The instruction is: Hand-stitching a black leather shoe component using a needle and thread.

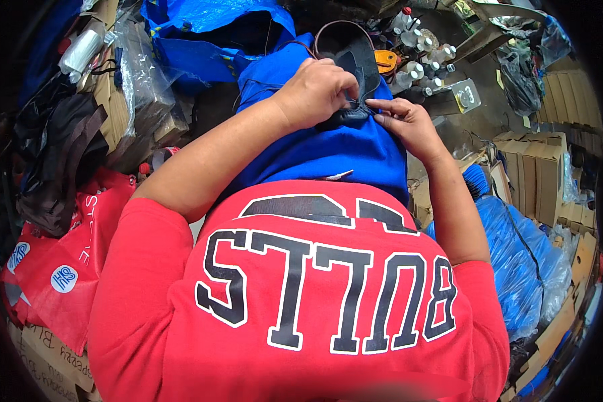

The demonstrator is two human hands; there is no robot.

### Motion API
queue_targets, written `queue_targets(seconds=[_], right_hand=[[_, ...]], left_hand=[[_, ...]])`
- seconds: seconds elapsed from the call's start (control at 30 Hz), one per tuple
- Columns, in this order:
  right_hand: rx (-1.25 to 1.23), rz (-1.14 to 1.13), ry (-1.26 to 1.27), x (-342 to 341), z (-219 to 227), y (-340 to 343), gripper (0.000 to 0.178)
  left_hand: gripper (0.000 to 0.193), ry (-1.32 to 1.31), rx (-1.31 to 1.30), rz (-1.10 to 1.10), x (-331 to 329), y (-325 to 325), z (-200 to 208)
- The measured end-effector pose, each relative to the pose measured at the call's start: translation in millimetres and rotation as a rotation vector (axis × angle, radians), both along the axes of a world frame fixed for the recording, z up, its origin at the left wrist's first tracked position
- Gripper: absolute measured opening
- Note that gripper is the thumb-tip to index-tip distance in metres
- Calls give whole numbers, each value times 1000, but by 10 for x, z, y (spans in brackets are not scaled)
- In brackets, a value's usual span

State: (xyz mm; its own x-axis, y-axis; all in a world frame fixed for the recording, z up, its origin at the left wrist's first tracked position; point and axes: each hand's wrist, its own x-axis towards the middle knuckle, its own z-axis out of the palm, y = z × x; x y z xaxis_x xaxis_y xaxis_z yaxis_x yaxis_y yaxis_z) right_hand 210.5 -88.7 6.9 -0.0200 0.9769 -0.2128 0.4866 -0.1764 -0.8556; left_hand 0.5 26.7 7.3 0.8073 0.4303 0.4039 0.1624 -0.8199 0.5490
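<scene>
A black leather piece [358, 67], shaped like a shoe upper with a raised flap, rests on the blue cloth [301, 157] over my lap. My left hand [318, 90] is over its near left part, with thumb and fingers pinched together. Whatever is between those fingertips is too small to make out. At the leather's near right edge, my right hand [405, 124] has its index finger and thumb on the rim, close to the left fingertips. A thin brown strap [342, 23] loops up behind the leather.
Several bottles [415, 70] and a clear square container [463, 96] stand at the far right, near an orange object [385, 61]. A blue bag [214, 30] lies ahead. Cardboard [536, 171] and blue plastic [509, 261] crowd the right; dark cloth [57, 161] and a red bag [67, 254] the left.
</scene>
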Motion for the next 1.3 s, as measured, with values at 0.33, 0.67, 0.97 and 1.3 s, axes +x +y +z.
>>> queue_targets(seconds=[0.33, 0.67, 0.97, 1.3], right_hand=[[-148, -36, 322, 99, -26, 193, 22], [-130, -125, 396, -5, -37, 101, 23], [-135, -5, 187, -97, 66, 183, 10], [2, -135, 256, 126, -21, 26, 14]], left_hand=[[13, 259, -461, -31, 133, 228, -61], [14, 331, -339, 216, 56, -2, -41], [9, 380, -200, 78, 143, -34, 38], [7, 424, -191, 77, -20, -20, 127]])
